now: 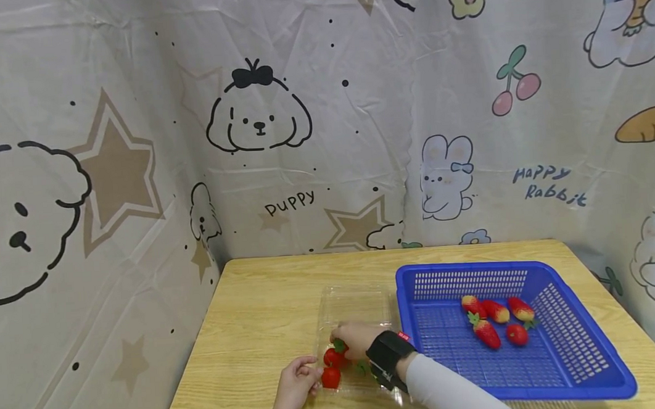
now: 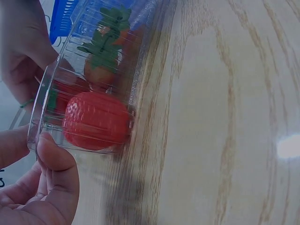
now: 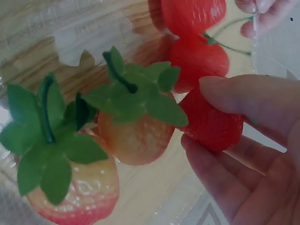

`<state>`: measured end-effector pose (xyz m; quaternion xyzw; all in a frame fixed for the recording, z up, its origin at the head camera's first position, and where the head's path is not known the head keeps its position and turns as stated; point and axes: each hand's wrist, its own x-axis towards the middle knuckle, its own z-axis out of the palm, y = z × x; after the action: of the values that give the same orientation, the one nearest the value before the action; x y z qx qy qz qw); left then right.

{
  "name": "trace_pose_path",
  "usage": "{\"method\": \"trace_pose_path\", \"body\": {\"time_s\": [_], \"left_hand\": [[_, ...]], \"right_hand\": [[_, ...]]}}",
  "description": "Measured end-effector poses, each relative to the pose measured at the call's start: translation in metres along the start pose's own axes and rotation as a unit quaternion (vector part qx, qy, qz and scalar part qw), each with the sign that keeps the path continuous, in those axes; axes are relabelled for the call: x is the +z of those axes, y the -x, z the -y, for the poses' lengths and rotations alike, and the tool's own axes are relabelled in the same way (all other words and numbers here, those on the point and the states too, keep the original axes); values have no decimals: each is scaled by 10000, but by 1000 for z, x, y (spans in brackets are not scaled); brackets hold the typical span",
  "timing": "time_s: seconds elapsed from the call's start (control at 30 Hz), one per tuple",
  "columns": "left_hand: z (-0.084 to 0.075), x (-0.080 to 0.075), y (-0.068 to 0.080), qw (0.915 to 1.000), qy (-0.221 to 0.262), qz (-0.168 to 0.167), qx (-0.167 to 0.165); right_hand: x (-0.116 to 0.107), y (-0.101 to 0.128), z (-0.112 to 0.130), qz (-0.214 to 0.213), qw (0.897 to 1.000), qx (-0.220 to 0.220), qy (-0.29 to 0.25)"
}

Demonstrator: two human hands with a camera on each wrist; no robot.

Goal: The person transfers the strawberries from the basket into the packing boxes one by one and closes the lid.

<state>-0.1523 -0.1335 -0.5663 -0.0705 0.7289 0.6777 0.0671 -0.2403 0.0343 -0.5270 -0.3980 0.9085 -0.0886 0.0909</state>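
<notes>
The left hand [image 1: 295, 385] is pinching the rim of a clear box [image 1: 348, 302] sitting on the counter [image 1: 256, 319]. The right hand [image 1: 357, 339] is reaching into the box, its grip curling around a red strawberry [image 3: 211, 122]. More strawberries [image 1: 332, 368] are lying in the box, and at 3 o'clock a blue basket [image 1: 586, 364] is holding five more.

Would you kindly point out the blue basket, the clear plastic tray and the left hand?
blue basket [image 1: 597, 363]: head view, its right wall.
clear plastic tray [image 1: 350, 302]: head view, its bare far part.
left hand [image 1: 294, 385]: head view, the back of the hand.
</notes>
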Motion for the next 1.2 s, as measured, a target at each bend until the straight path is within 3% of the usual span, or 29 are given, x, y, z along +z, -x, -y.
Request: {"method": "trace_pose_path", "body": {"time_s": [0.3,0.6,0.7,0.77,0.93,1.2], "left_hand": [[0,-1,-1,10000,18,43,-52],[2,0,-2,10000,-31,-37,-83],[2,-1,-1,10000,-28,-37,-82],[2,0,-1,10000,-26,-29,-74],[-3,0,3,10000,-28,-25,-45],[-2,0,2,9999,-65,-11,104]], "right_hand": [[15,-4,-3,-81,9998,-28,191],[12,0,-1,-141,9990,-350,237],[8,2,0,12,9996,-227,156],[5,5,1,316,9993,64,-202],[-6,12,0,957,9859,737,-1161],[-68,34,-6,1094,9801,1048,-1283]]}}
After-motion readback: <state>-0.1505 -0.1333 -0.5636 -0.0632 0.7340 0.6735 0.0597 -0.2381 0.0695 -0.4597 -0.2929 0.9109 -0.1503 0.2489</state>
